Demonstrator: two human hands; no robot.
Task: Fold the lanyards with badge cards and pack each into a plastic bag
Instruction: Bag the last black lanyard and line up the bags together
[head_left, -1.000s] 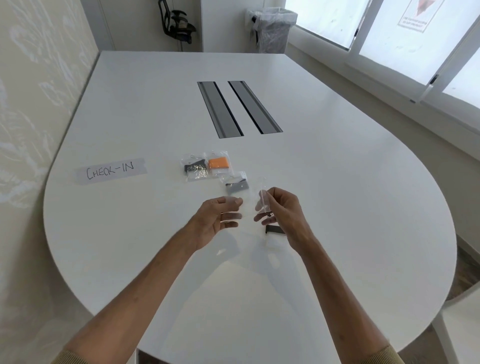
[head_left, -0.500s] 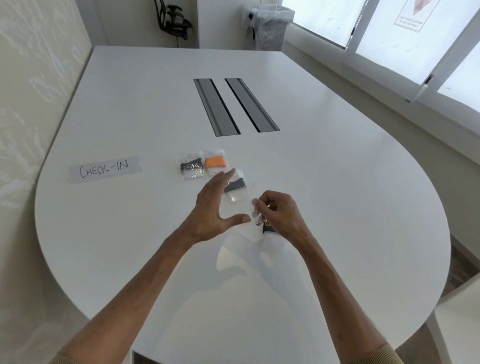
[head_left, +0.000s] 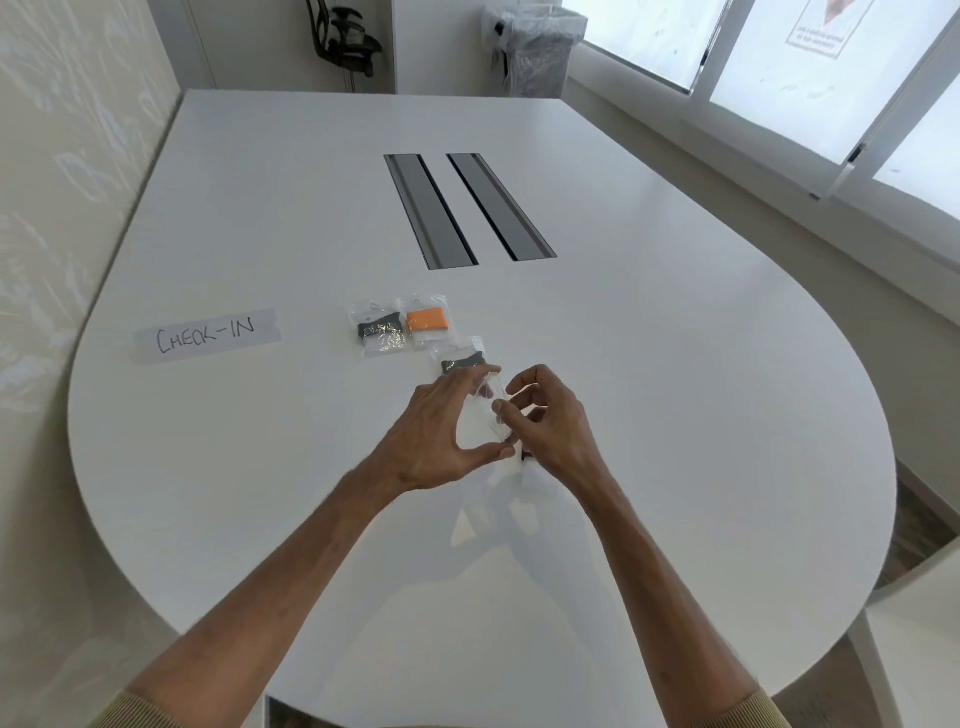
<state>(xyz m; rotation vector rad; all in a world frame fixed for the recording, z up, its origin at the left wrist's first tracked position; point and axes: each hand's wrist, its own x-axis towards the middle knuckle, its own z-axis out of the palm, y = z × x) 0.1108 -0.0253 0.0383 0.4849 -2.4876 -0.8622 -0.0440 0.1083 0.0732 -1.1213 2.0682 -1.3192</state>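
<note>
Head view: left hand (head_left: 431, 436) and right hand (head_left: 556, 431) both pinch a clear plastic bag (head_left: 485, 415). It lies at the left hand's 3 o'clock.

Packed bags (head_left: 427, 323) lie on table (head_left: 675, 415), right of label (head_left: 208, 335)

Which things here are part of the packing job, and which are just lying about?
Part of the job: clear plastic bag held between left hand and right hand; dark lanyard beneath the right hand; black packed bag; orange packed bag; grey packed bag.
Lying about: CHECK-IN label; cable slots; bin; chair.
</note>
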